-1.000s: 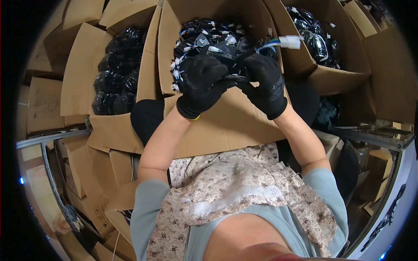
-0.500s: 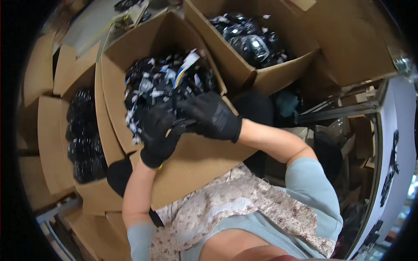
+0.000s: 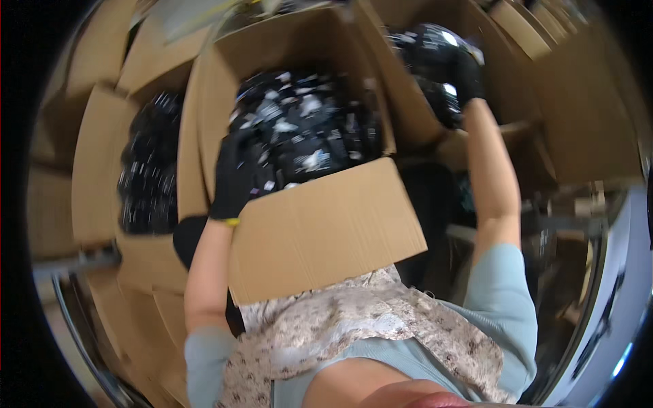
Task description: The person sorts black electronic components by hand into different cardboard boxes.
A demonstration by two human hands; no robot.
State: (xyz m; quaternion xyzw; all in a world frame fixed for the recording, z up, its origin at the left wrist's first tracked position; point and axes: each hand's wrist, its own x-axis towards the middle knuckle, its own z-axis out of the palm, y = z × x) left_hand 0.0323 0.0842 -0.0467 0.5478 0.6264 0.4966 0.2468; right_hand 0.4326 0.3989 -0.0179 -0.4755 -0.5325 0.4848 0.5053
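Note:
My left hand [image 3: 232,173], in a black glove with a yellow cuff edge, is at the near left corner of the middle cardboard box [image 3: 292,37]. Beside it lies a heap of small black packs with white labels [image 3: 309,132], filling that box. What its blurred fingers touch is unclear. My right hand [image 3: 468,78], gloved in black too, reaches into the right cardboard box [image 3: 401,88]. It is next to a glossy black plastic-wrapped bundle [image 3: 432,51]; motion blur hides its fingers, and whether it grips the bundle cannot be made out.
A box flap [image 3: 326,234] folds out toward me over my patterned apron [image 3: 340,323]. On the left, another carton holds shiny black wrapped bundles [image 3: 149,170]. A wide carton flap [image 3: 578,112] stands at the right. Metal rails [image 3: 78,262] run low at the left.
My hands have come apart. The right one has swung up and right into the right box, while the left stays by the middle box. The view has shifted, moving the boxes rightward.

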